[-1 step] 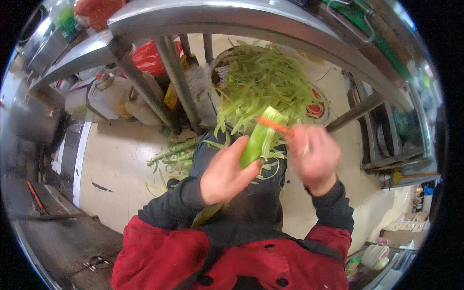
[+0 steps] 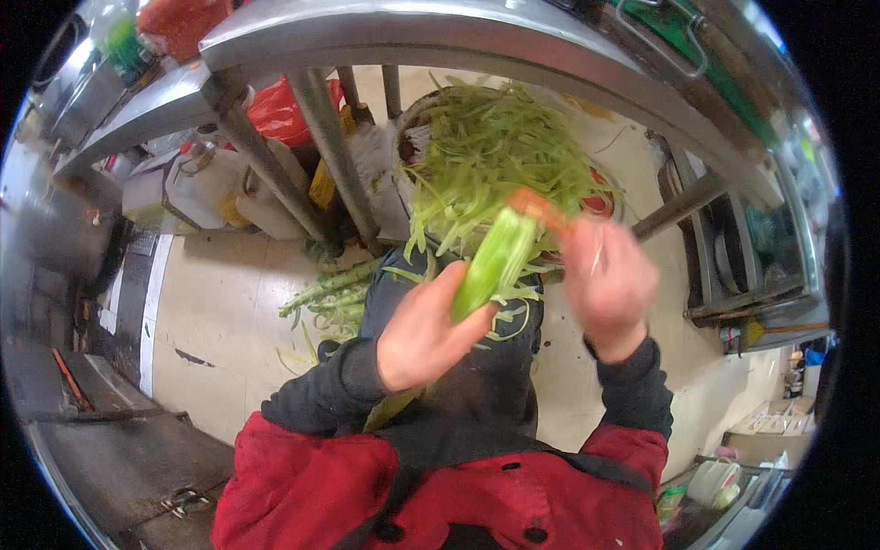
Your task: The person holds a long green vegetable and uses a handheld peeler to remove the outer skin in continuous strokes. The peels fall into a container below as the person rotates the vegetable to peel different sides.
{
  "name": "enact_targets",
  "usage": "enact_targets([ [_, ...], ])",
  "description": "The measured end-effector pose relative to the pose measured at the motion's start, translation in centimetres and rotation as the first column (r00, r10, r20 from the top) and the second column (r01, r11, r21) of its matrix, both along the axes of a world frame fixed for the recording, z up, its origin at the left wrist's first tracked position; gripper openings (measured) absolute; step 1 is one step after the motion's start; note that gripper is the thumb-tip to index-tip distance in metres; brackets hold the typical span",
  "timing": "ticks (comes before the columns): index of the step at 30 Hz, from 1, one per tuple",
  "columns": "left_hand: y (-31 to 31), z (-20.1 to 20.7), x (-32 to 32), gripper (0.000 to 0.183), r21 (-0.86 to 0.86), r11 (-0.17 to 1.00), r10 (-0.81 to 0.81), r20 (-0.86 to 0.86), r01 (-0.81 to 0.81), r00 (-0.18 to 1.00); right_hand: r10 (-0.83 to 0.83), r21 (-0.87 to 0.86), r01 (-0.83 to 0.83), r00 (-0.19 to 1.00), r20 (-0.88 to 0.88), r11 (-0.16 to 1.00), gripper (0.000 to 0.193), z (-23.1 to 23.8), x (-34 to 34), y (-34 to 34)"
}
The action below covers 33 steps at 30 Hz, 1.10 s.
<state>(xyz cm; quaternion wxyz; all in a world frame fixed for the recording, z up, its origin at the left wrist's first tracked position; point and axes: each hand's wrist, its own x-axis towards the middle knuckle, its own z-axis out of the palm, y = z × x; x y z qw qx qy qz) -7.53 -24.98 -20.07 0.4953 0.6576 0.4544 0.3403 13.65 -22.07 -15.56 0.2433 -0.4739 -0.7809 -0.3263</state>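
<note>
My left hand [image 2: 424, 325] is closed around the lower part of a thick pale-green celtuce stem [image 2: 498, 261], which tilts up and away. Streaky peeled flesh shows along its side. In my right hand [image 2: 610, 284], slightly blurred, is an orange peeler [image 2: 539, 209], its head at the far end of the stem. Whether the blade touches the stem cannot be made out. Just beyond lies a big heap of long green peelings [image 2: 500, 151], piled in a round container [image 2: 403, 147] that it mostly hides. A few strips of peel hang by my left fingertips, over my dark-clad legs.
A steel table [image 2: 412, 41] spans the far side, its legs standing near the heap. Under it at left are plastic jugs [image 2: 206, 183] and a red bag [image 2: 282, 110]. Leafy stalks [image 2: 330, 289] lie on the tiled floor left of my legs. A metal rack [image 2: 733, 247] stands at right.
My right hand and the peeler have shifted slightly right and toward the stem's far end. The stem has tilted a little; my left hand keeps its hold.
</note>
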Motion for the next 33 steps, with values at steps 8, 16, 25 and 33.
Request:
enact_targets([
  [8,0.7,1.1,-0.7,0.038,-0.042,0.999,-0.012,0.058,0.014,0.998,0.306,-0.061,-0.335,0.910,-0.280,0.940,0.012,-0.5,1.8,-0.1],
  [16,1.7,5.2,-0.4,0.034,0.038,0.996,-0.085,0.201,0.079,0.976,0.255,-0.288,-0.496,0.765,-0.592,0.819,0.013,1.6,1.1,-1.8],
  [25,1.4,5.1,0.4,0.032,0.209,0.973,-0.135,0.148,0.102,0.980,0.371,-0.220,-0.566,0.739,-0.562,0.795,0.014,2.6,0.8,-3.1],
  [33,0.9,4.2,0.3,0.042,0.042,0.955,-0.296,0.112,0.293,0.948,0.508,-0.258,-0.663,0.721,-0.471,0.702,0.016,2.5,1.7,-2.4],
])
